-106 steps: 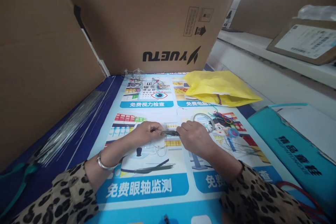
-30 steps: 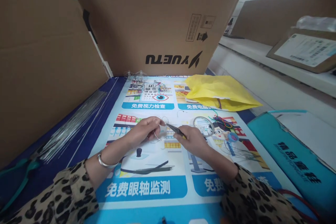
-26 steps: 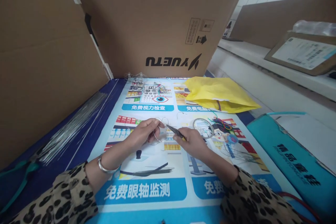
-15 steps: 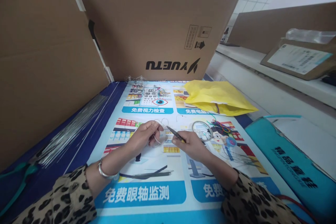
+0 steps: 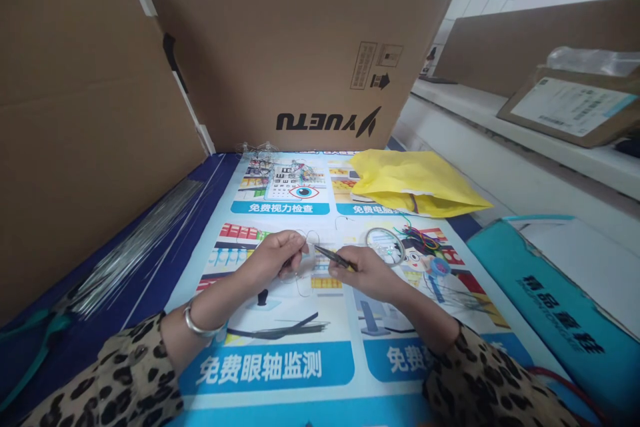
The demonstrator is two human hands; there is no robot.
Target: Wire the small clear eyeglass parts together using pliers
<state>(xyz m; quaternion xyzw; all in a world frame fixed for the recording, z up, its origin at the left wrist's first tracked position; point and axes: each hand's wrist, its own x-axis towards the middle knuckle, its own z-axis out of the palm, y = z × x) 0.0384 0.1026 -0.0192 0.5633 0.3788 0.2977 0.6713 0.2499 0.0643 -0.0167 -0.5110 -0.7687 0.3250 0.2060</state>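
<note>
Thin bent wire [image 5: 306,292] forms loops between my two hands, and my left hand [image 5: 278,255] pinches it with fingers closed. My right hand [image 5: 367,271] is wrapped round dark-tipped pliers [image 5: 334,257], whose nose points left at the wire near my left fingertips. Whether the jaws grip the wire is too small to tell. Just right of my right hand, a round clear dish [image 5: 385,247] lies on the printed mat [image 5: 280,407]. Colourful threads [image 5: 423,238] and a small blue round item [image 5: 440,267] lie beyond it.
A yellow bag [image 5: 415,180] lies at the back right, beside a tall cardboard panel [image 5: 300,47]. Wire pieces [image 5: 145,247] and teal-handled cutters [image 5: 47,330] are at left. A tangle of wire [image 5: 280,170] sits at the back, a teal box [image 5: 555,300] at right.
The wire loop below my left hand has shifted and hangs a little lower. My left fingers have drawn closer together, and the pliers' tip has moved slightly left and down.
</note>
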